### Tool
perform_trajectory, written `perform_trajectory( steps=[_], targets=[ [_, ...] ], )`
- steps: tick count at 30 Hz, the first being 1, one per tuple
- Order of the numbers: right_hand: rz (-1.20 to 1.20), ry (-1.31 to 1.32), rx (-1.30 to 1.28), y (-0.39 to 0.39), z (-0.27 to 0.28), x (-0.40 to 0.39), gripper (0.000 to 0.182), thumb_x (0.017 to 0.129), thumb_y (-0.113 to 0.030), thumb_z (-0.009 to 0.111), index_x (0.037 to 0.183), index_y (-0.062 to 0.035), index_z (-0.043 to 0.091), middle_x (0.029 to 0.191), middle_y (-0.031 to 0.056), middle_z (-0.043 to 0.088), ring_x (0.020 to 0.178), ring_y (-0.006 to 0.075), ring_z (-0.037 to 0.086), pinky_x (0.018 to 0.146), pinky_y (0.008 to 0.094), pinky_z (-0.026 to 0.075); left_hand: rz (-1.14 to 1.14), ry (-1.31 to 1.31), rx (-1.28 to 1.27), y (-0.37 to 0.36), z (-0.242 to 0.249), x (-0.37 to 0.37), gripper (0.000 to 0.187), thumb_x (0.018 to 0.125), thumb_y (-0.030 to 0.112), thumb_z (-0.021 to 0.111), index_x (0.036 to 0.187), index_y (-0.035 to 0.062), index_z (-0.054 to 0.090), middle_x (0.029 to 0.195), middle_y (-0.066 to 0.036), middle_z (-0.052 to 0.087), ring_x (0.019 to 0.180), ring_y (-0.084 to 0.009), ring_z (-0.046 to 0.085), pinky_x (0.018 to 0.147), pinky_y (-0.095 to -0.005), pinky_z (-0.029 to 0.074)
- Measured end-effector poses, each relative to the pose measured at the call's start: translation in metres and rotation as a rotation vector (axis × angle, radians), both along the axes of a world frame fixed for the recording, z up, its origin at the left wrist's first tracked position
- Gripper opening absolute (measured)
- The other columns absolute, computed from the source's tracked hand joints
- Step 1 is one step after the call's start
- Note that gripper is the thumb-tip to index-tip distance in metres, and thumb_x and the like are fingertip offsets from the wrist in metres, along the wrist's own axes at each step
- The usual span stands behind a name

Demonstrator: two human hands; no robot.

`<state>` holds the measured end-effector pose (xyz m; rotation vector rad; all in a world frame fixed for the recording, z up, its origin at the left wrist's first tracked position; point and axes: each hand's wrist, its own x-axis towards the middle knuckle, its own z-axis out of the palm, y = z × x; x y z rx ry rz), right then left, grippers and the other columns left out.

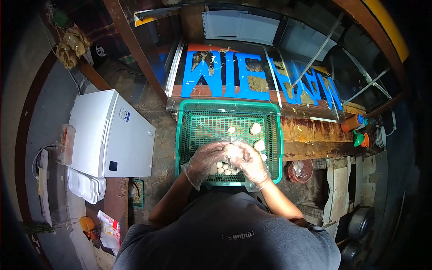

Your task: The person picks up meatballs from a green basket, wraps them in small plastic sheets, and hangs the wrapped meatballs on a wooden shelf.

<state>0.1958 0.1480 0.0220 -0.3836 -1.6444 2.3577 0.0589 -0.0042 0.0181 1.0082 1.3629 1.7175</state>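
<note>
Both of my hands wear clear plastic gloves and meet over a green plastic basket (202,122). My left hand (206,158) and my right hand (253,165) are cupped around one large pale ball (233,151), which looks like a meatball or a lump of dough. Close below the hands, several small pale balls (225,168) lie clustered on the basket's near side. A larger pale ball (255,128) sits at the back right, with another large ball (259,145) nearer my right hand. One small ball (231,129) lies alone behind my fingers.
To the left stands a white chest freezer (128,135), with white foam boxes (87,186) beside it. A glass case with blue lettering (225,74) is beyond the basket. On the right are a wooden bench (315,135), funnels (358,138), a reddish bowl (300,171) and dark pots (361,222).
</note>
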Motion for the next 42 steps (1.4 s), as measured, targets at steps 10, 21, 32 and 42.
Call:
perform_trajectory(
  steps=[10,21,32,42],
  targets=[
    [0.032,-0.001,-0.043,-0.001,-0.004,0.002,0.053,0.087,0.01,0.064,0.136,0.0013,0.046,0.124,0.0112,0.06,0.109,0.0174,0.061,0.089,0.0283,0.053,0.003,-0.046,0.055,-0.004,-0.011,0.001,0.032,0.095,-0.001,0.053,0.126,-0.0066,0.055,0.124,-0.016,0.062,0.114,-0.0212,0.059,0.1,-0.0325,0.047],
    [0.048,-0.089,0.102,0.001,0.005,-0.006,0.053,0.088,0.006,0.065,0.137,0.0021,0.045,0.114,0.0103,0.065,0.103,0.0151,0.064,0.086,0.0272,0.054,-0.031,-0.323,-0.082,0.002,-0.013,-0.005,0.034,0.097,0.004,0.05,0.13,-0.0048,0.052,0.125,-0.014,0.06,0.117,-0.019,0.057,0.102,-0.0334,0.045],
    [-0.061,-0.054,0.2,0.0,-0.003,-0.009,0.046,0.086,0.001,0.07,0.129,0.0008,0.053,0.107,0.0075,0.066,0.097,0.0138,0.064,0.084,0.027,0.054,-0.105,-0.089,-0.033,0.003,-0.017,-0.014,0.042,0.095,0.009,0.057,0.133,-0.0067,0.048,0.134,-0.017,0.054,0.118,-0.0234,0.057,0.102,-0.0382,0.046],
    [-0.092,-0.061,0.456,-0.002,-0.014,-0.008,0.046,0.077,-0.012,0.082,0.118,-0.0022,0.064,0.089,0.0022,0.061,0.078,0.0091,0.056,0.067,0.0259,0.049,-0.169,-0.293,0.074,-0.005,-0.028,-0.018,0.055,0.089,0.01,0.067,0.135,-0.0045,0.043,0.127,-0.014,0.056,0.114,-0.0239,0.058,0.099,-0.0362,0.047]
  ],
)
